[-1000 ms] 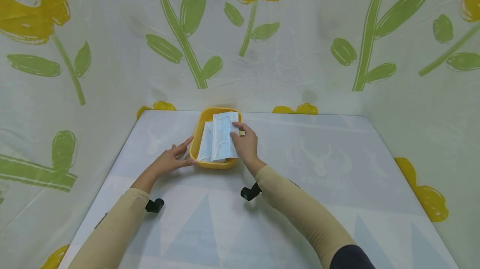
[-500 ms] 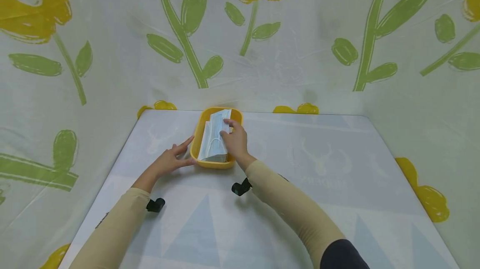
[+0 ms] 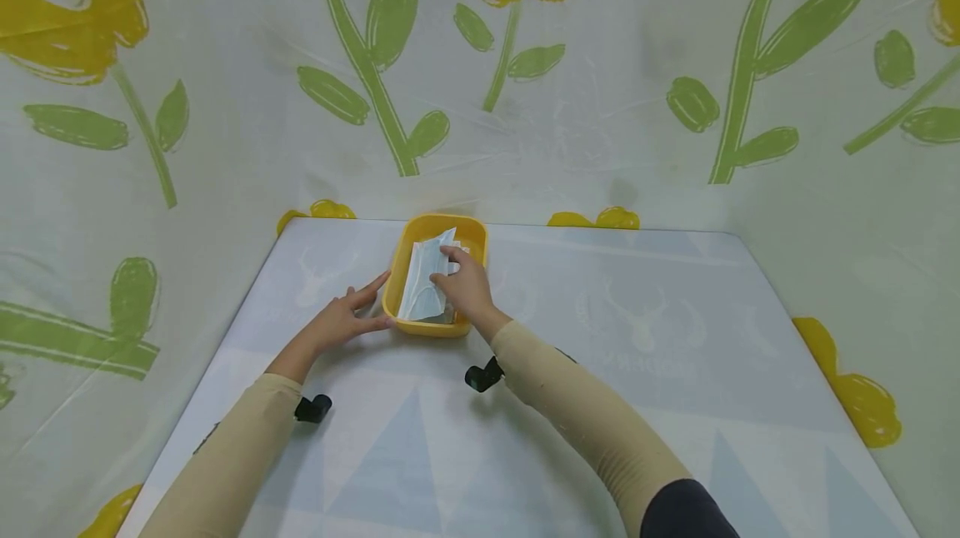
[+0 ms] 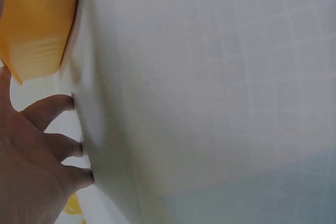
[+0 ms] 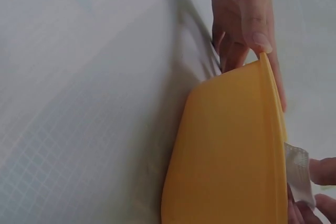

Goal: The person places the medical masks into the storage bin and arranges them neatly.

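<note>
A yellow plastic container (image 3: pixel 429 329) stands near the table's far edge, with light-blue disposable face masks inside. My right hand (image 3: pixel 469 286) reaches over its right side and pinches the upper face mask (image 3: pixel 429 267) by its right edge, between thumb and fingers. That mask leans upward from the others, an ear loop hanging on its face. In the right wrist view, a pale mask edge (image 5: pixel 298 174) sticks up past the rim beside the fingertips. My left hand (image 3: pixel 341 326) touches the container's left rim with thumb and index finger spread; in the left wrist view its other fingertips rest on the table.
The table (image 3: pixel 637 438) has a pale cover with blue triangles and deer-head prints. A flower-patterned sheet (image 3: pixel 562 138) rises right behind the container and along both sides. Small dark wrist cameras (image 3: pixel 483 375) hang under both forearms.
My right hand has moved left and slightly inward over the container, carrying the upper mask with it. The mask has tilted and sits lower among the others. My left hand stays at the rim.
</note>
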`<move>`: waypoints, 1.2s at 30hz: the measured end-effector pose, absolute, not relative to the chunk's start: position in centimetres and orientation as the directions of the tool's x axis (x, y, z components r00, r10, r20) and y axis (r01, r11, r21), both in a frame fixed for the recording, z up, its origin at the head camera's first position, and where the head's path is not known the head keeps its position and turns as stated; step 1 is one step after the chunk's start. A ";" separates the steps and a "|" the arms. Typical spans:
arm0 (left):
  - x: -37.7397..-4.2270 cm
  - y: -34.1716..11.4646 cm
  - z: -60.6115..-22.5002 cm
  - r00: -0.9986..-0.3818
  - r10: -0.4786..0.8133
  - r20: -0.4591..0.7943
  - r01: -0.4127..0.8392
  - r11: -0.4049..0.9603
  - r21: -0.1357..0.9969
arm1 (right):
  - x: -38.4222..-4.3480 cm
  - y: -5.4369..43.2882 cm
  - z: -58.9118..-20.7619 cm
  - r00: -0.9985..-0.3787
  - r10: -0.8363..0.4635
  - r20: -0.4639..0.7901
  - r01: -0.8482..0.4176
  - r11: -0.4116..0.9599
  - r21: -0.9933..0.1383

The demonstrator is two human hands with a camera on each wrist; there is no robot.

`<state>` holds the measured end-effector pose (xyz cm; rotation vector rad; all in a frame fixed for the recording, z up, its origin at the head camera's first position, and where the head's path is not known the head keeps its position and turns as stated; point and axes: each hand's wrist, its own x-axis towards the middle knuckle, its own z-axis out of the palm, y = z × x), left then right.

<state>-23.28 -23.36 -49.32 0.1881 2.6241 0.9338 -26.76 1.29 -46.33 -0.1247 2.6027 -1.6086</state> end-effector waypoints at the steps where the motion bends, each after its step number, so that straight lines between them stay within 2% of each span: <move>1: -23.3 -23.3 -49.3 -0.930 0.236 -0.280 0.005 0.774 0.634 | -26.7 1.5 -46.3 -0.994 -0.110 -0.027 -0.025 0.446 -0.894; 8: -23.4 -23.2 -49.3 -0.927 0.226 -0.299 -0.013 0.778 0.628 | -26.2 2.6 -45.9 -0.995 -0.096 0.000 -0.046 0.469 -0.882; 24: -23.4 -23.2 -49.3 -0.922 0.223 -0.316 -0.029 0.775 0.632 | -25.6 5.9 -46.1 -0.995 -0.034 0.094 -0.100 0.410 -0.907; 36: -23.2 -23.1 -49.1 -0.922 0.232 -0.311 -0.022 0.768 0.640 | -25.4 7.3 -46.5 -0.994 0.033 0.100 -0.080 0.381 -0.921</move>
